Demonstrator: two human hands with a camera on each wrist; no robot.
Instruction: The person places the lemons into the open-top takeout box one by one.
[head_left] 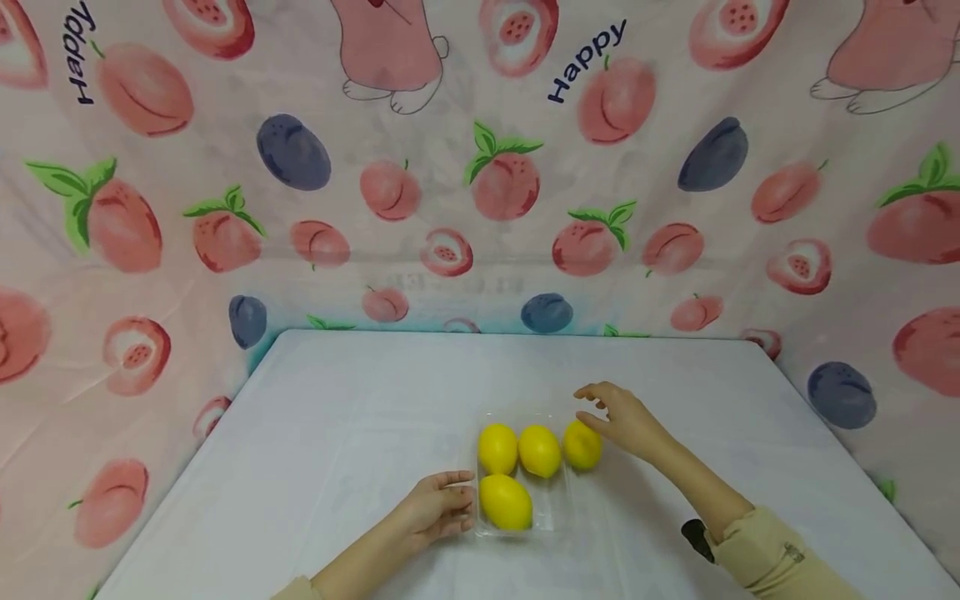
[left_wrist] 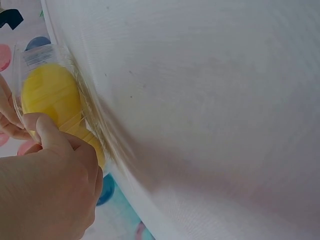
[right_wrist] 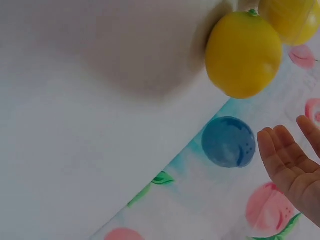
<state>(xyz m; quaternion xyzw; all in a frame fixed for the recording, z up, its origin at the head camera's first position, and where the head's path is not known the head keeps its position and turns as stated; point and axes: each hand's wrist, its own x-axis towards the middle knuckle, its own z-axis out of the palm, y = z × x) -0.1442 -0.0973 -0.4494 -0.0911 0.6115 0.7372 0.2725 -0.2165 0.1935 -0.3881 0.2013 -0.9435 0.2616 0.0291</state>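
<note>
A clear plastic container (head_left: 543, 504) stands on the white table with three lemons inside: two side by side in the far row and one lemon (head_left: 506, 502) at the near left. My left hand (head_left: 438, 508) is at the container's left wall, its fingers loosely extended against it. From the left wrist, the hand (left_wrist: 55, 175) overlaps the container's side, with a lemon (left_wrist: 52, 95) behind the plastic. Just right of the container lies another lemon (head_left: 582, 448), its green stem end showing in the right wrist view. Over this lemon hovers my right hand (head_left: 618, 421), fingers spread and holding nothing.
The white table (head_left: 337, 417) reaches back to a pink fruit-print cloth (head_left: 450, 192) that hangs behind it and along both sides. A small dark object (head_left: 697, 540) shows at the right sleeve.
</note>
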